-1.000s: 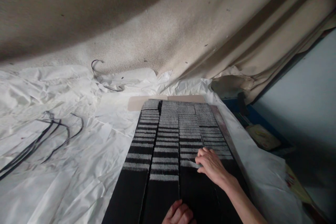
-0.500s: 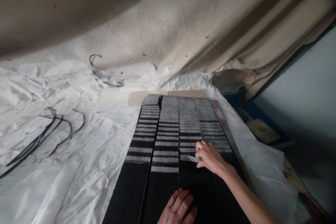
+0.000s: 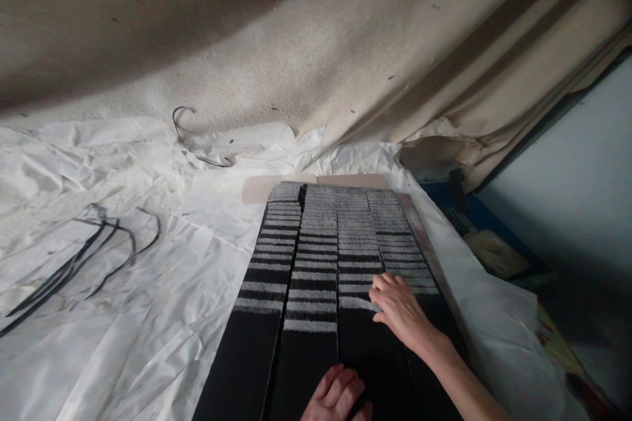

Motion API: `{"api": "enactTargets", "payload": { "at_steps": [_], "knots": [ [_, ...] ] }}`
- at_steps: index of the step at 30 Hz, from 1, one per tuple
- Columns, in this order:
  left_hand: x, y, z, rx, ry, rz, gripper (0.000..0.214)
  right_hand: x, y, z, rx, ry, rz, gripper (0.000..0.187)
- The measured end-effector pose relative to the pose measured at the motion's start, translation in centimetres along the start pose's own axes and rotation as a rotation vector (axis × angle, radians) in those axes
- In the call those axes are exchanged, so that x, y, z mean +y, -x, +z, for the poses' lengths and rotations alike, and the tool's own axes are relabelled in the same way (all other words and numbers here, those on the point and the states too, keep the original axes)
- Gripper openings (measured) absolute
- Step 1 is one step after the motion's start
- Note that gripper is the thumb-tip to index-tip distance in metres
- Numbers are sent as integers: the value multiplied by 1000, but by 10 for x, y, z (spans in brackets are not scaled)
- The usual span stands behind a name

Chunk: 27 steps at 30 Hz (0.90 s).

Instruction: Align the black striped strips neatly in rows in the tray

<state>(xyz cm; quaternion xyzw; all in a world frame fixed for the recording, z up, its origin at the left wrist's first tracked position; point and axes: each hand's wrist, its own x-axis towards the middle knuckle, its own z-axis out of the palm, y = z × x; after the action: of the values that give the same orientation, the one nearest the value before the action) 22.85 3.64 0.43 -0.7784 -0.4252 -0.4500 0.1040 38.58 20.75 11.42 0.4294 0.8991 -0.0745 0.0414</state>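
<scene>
A long stack of black sheets (image 3: 309,358) in side-by-side columns runs away from me, with grey fuzzy bands across its far half. My right hand (image 3: 397,306) is on the third column, fingers curled and closed at the right end of its nearest grey strip (image 3: 355,302). Its fingertips partly hide that end. Lower down, my left hand (image 3: 338,395) lies palm down on the black surface, its fingers lightly bent and holding nothing; the frame's bottom edge cuts it off.
Crumpled white sheeting (image 3: 182,289) covers the surface around the stack. Thin dark strips (image 3: 69,270) lie on it at the left, and a curled one (image 3: 182,135) farther back. Beige boards (image 3: 257,189) lie beyond the stack. A beige cloth (image 3: 276,46) hangs behind.
The view has shifted slightly, so the stack sits a little lower. My right hand stays at the same grey strip, and the left stays on the black surface.
</scene>
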Motion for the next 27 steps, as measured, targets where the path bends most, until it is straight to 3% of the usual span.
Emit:
{"api": "enactTargets", "payload": {
  "at_steps": [5,8,15,20,27],
  "knots": [
    [0,5,7,56,-23,-20,7,1,3,3,2,-118,-27,13],
    [0,1,4,32,-8,2,10,1,-1,2,-1,-122,-50,15],
    [9,-15,4,72,-43,-78,21,2,-6,-6,-140,-210,-22,12],
    [10,-32,0,-29,-69,-60,20,3,-7,-4,-160,-229,-22,13],
    [4,-39,2,-357,-222,-185,69,8,-4,14,0,-309,-10,12]
  ]
}}
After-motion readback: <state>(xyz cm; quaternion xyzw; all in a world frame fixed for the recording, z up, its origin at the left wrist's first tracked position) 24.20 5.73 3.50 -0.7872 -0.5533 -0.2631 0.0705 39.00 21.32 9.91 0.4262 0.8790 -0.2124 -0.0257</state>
